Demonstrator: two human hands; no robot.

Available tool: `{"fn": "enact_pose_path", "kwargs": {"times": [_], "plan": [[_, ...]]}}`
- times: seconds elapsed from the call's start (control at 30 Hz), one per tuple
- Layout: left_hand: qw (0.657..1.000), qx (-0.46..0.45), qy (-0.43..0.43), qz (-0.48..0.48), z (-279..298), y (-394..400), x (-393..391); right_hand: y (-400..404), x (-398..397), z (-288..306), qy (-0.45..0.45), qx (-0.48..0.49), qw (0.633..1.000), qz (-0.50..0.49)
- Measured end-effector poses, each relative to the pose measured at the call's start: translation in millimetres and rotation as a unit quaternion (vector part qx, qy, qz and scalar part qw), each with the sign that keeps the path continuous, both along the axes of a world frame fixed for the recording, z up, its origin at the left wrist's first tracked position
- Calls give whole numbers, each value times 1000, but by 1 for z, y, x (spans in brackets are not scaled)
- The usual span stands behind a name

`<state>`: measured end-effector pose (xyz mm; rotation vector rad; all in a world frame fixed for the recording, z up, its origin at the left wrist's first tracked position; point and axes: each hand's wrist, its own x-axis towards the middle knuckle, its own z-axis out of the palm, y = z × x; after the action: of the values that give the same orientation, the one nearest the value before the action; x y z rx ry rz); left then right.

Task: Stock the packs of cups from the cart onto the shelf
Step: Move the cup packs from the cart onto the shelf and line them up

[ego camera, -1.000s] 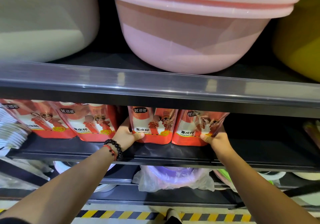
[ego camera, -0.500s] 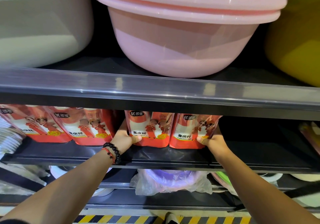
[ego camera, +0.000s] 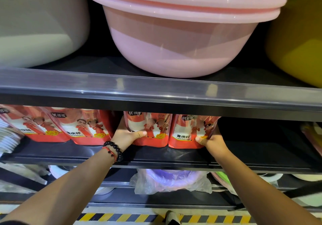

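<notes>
Two red-and-white packs of cups stand side by side on the dark middle shelf [ego camera: 156, 156]. My left hand [ego camera: 127, 135], with a black bead bracelet at the wrist, grips the left pack [ego camera: 153, 129] from its left side, thumb across the front. My right hand [ego camera: 211, 140] grips the right pack [ego camera: 188, 132] from its right side. Further left, two more packs [ego camera: 83, 129] of the same kind stand on this shelf. The cart is out of sight.
Above, a shelf carries a grey-white basin [ego camera: 40, 20], a stack of pink basins [ego camera: 181, 27] and a yellow one [ego camera: 299, 36]. White stacked plates [ego camera: 8, 137] sit at the shelf's left end. Right of the packs the shelf is dark. Bagged bowls [ego camera: 172, 179] lie below; striped floor tape [ego camera: 122, 217].
Both hands have slid the two packs a little deeper into the shelf, and my view has moved slightly to the right.
</notes>
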<state>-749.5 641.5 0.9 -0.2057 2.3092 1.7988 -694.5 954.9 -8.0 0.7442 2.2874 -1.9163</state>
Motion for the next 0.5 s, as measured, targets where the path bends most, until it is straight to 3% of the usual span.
{"fn": "enact_pose_path", "kwargs": {"times": [0.17,0.23,0.37,0.5], "plan": [[998,-30,53,12,-3,-3,17,-2,10,1,38,26,999,-21],[998,-40,35,26,-7,-6,28,-5,18,-2,66,40,996,-40],[993,-84,13,85,-14,-9,60,-14,45,-7,27,111,986,-120],[990,-139,6,-23,-14,-6,93,-32,84,-5,2,212,975,-63]]}}
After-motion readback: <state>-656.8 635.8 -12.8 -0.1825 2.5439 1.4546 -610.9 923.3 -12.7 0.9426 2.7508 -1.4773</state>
